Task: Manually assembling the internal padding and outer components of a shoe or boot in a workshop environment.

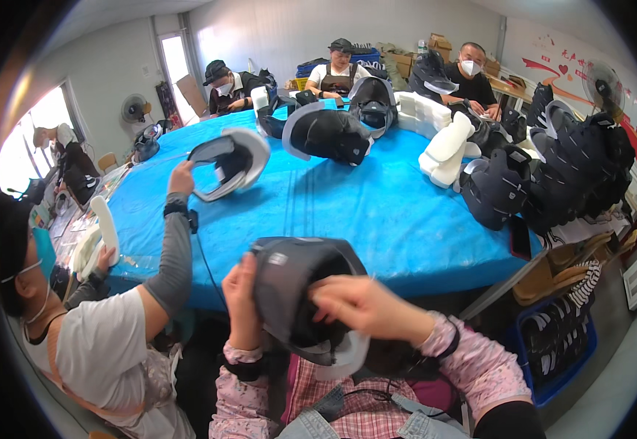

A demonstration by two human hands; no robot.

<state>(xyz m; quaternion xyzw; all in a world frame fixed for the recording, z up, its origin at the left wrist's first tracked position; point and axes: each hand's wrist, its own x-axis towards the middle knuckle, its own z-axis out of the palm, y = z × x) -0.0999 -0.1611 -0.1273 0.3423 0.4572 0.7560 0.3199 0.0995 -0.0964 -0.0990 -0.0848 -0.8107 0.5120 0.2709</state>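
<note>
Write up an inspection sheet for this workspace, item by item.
Surface: blue-covered table, cover creased.
Job's things: black padded liner, held up at the near table edge.
Clutter: black liners piled at right; white foam pieces nearby.
Left hand: grips the liner's side.
Right hand: fingers at its opening, grip unclear.
Cables: black cable hanging beside the left-side co-worker.
Surroundings: people across the table; grey fan; blue crate at lower right.
</note>
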